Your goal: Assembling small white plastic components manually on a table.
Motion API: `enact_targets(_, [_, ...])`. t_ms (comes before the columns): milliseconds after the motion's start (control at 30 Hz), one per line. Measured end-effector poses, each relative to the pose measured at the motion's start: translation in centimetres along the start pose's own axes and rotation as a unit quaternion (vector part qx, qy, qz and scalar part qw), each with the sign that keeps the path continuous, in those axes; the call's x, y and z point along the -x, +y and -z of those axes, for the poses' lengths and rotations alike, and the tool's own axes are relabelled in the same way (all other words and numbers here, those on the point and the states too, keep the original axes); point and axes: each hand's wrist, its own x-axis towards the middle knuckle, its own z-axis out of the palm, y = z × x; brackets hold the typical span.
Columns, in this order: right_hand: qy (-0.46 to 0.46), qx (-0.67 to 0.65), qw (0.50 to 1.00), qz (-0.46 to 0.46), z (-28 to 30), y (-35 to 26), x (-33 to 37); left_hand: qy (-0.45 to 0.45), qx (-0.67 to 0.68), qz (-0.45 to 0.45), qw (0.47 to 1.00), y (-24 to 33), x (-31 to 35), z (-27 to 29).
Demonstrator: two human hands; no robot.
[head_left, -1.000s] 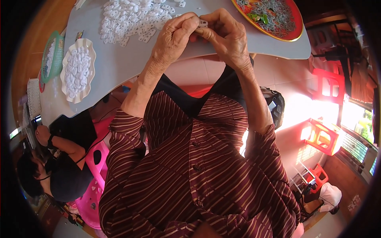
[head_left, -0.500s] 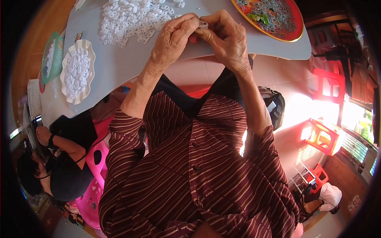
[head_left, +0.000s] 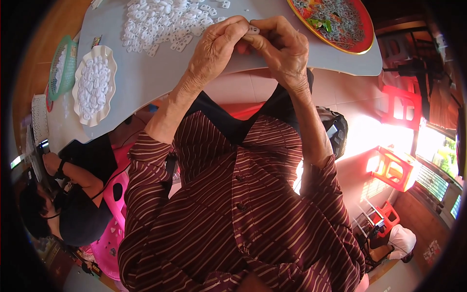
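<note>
My left hand point(head_left: 216, 48) and my right hand point(head_left: 282, 46) meet above the front edge of the grey table point(head_left: 160, 82). Between the fingertips of both hands sits one small white plastic piece point(head_left: 253, 30), pinched from both sides. Just beyond my hands lies a loose heap of white plastic pieces point(head_left: 163, 22) on the table. My forearms come up from a dark red striped shirt point(head_left: 233, 219).
A white scalloped dish point(head_left: 95, 85) of white pieces sits at the table's left, with a green basket point(head_left: 61, 68) beyond it. A red round tray point(head_left: 335, 22) holding grey bits is at the top right. A person in black point(head_left: 73, 194) sits at the left. Red stools point(head_left: 394, 165) stand right.
Both hands stay together on the small white piece; only the fingertips have shifted slightly around it.
</note>
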Motion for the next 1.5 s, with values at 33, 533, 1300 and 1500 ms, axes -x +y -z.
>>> enact_targets(33, [-0.004, -0.032, 0.999, -0.019, -0.2, 0.1, -0.1, 0.019, -0.002, -0.004, 1.000, -0.3, 0.1, 0.0])
enact_targets(533, [-0.018, -0.106, 0.990, -0.089, 0.8, 0.6, -0.6, 0.021, -0.021, -0.014, 0.999, 1.0, 0.2, 0.1])
enact_targets(1300, [-0.157, 0.214, 0.955, 0.135, 3.5, 2.6, -13.4, 0.137, 0.151, 0.002, 0.979, -0.3, 2.1, -0.3])
enact_targets(1500, [-0.324, 0.280, 0.891, 0.149, 0.0, 3.7, -11.4, 0.104, 0.143, 0.038, 0.984, -0.4, 2.2, -0.1])
